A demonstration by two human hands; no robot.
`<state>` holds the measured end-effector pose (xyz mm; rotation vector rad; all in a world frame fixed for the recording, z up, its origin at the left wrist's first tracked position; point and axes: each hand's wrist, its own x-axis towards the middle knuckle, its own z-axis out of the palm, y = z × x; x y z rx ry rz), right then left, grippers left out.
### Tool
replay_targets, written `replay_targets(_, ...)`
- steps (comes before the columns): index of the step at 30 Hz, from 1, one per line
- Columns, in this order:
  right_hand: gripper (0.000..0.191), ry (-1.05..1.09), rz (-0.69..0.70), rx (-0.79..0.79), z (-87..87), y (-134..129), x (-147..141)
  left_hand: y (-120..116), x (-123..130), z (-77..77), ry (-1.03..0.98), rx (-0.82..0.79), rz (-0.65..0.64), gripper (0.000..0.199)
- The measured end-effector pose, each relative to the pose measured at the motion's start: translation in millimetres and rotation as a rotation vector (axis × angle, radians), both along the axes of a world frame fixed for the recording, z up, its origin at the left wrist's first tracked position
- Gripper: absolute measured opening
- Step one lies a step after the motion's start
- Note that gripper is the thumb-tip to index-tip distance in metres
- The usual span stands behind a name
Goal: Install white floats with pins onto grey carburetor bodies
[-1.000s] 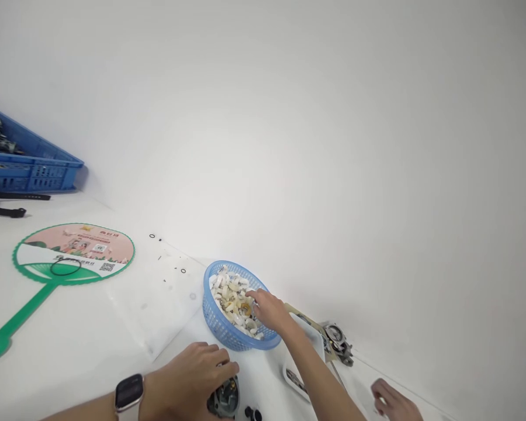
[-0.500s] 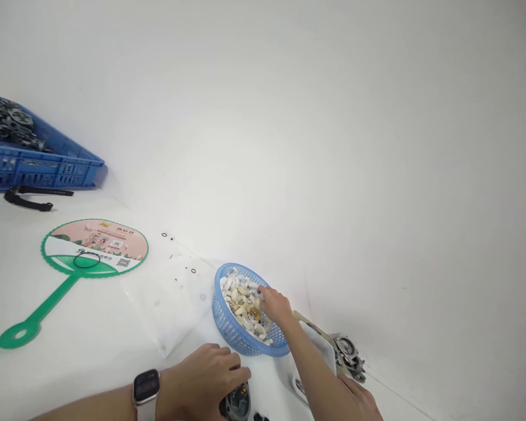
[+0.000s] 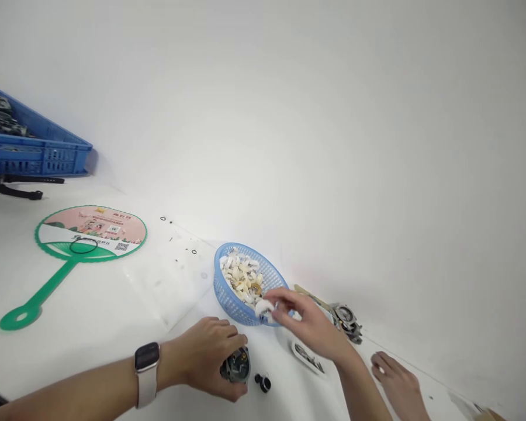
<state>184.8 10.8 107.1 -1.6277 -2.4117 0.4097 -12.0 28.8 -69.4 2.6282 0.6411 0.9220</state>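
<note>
My left hand (image 3: 214, 358), with a watch on its wrist, is closed round a dark grey metal housing (image 3: 239, 367) on the table. Its hollow inside faces up and shows small brass-coloured bits. My right hand (image 3: 304, 321) reaches over the near right rim of a round blue basket (image 3: 234, 301). Between its thumb and fingers is a white curved plastic piece (image 3: 263, 307). Many white and cream plastic pieces (image 3: 241, 275) fill the basket. Two small black round parts (image 3: 263, 382) lie right of the housing.
Another person's hand (image 3: 397, 377) is at lower right. A small white tray (image 3: 305, 358) holds metal pieces; a metal part (image 3: 347, 321) lies beyond. Leftward are a green-framed fan (image 3: 92, 228), a black strap (image 3: 15, 186) and a blue crate (image 3: 65, 153). Small rings are scattered behind.
My right hand has drawn back from inside the basket to its near right rim, now with a white curved piece. The other person's hand shows farther right. The view has shifted slightly.
</note>
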Motion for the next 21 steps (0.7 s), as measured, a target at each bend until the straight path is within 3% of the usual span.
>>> replay_targets(2,0.024,0.045,0.060,-0.096,-5.3,-24,-10,0,0,-1.0,0.001,-0.023,0.009,0.056)
replay_targets(5,0.020,0.048,0.064,-0.124,-20.0,-36,-17,1,0,-2.6,0.014,-0.047,0.025,0.052)
replay_targets(12,0.022,0.177,0.156,-0.152,-42.9,-17,-11,0,-1,0.1,0.053,-0.077,0.038,0.043)
replay_targets(21,0.024,0.134,0.220,-0.168,-45.6,-21,-6,-2,-6,4.7,0.073,-0.121,0.028,0.047)
